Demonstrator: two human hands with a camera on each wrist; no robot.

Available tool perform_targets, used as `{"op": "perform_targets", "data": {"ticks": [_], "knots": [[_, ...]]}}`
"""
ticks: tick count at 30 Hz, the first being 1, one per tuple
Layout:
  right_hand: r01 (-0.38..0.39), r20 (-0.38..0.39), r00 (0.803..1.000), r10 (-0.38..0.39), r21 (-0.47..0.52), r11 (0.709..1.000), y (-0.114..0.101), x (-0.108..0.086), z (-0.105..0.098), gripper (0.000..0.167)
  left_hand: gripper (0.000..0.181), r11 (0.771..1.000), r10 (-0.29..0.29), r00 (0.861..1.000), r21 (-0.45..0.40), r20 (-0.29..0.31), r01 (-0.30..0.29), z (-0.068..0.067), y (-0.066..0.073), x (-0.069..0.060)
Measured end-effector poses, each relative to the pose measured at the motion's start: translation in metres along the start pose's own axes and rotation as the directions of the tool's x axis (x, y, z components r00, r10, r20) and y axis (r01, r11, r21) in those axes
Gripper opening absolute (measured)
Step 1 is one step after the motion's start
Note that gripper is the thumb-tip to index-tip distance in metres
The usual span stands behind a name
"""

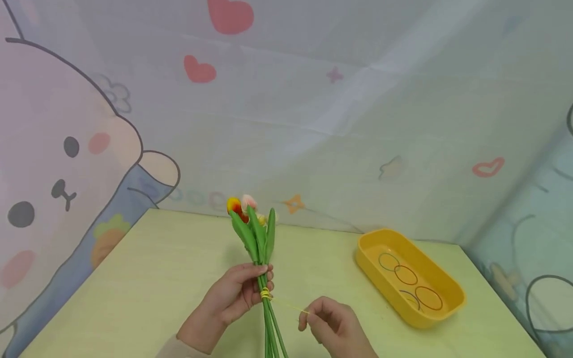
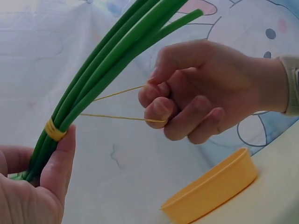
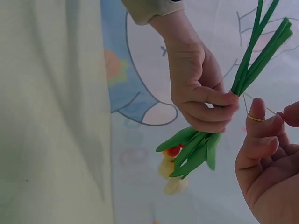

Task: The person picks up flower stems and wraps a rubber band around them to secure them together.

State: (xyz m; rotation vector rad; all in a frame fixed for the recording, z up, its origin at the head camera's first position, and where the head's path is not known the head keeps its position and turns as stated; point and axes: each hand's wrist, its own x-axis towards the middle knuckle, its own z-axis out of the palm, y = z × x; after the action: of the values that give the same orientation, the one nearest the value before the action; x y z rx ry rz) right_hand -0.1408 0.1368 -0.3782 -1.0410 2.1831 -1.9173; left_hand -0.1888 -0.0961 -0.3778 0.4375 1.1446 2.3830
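Observation:
My left hand (image 1: 237, 293) grips a bunch of artificial tulips (image 1: 257, 238) by the green stems, just below the leaves. The blooms at the top are red-yellow, pink and pale yellow. Wound round the stems beside the left fingers is a yellow rubber band (image 2: 55, 129). A loop of that band stretches out from the stems to my right hand (image 1: 335, 323). In the left wrist view, the right hand (image 2: 196, 93) holds both strands taut with thumb and fingers. In the right wrist view, the loop hooks over a right fingertip (image 3: 256, 112).
A yellow tray (image 1: 380, 293) stands at the right of the pale table (image 1: 156, 278), with several coloured rubber bands (image 1: 405, 275) lying in it. Behind the table hangs a printed cloth (image 1: 286, 124) with hearts and a cartoon animal.

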Motion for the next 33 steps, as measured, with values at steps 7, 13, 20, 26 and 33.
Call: {"op": "perform_targets", "data": {"ticks": [7,13,20,26,33], "knots": [[-0.079,0.107,0.99,0.092,-0.125,0.989,-0.003,-0.005,0.011,0.015,0.023,0.985,-0.051,0.981,-0.171,-0.188,0.018,-0.007,-0.003,0.002],[-0.013,0.023,1.0,0.019,-0.234,0.972,-0.004,-0.008,0.017,0.01,0.025,0.972,-0.068,0.958,-0.236,-0.279,0.001,-0.008,-0.005,0.004],[0.007,0.05,0.999,0.005,-0.234,0.972,-0.007,-0.012,0.016,0.013,0.024,0.961,-0.083,0.937,-0.275,-0.34,-0.015,-0.007,-0.006,0.007],[0.015,0.038,0.999,-0.001,-0.35,0.937,-0.008,-0.014,0.019,0.007,0.024,0.959,-0.064,0.927,-0.279,-0.369,-0.045,-0.007,-0.006,0.007],[0.082,0.01,0.996,-0.089,-0.492,0.867,-0.007,-0.014,0.02,0.012,0.028,0.952,-0.067,0.928,-0.302,-0.366,-0.051,-0.006,-0.005,0.007]]}}
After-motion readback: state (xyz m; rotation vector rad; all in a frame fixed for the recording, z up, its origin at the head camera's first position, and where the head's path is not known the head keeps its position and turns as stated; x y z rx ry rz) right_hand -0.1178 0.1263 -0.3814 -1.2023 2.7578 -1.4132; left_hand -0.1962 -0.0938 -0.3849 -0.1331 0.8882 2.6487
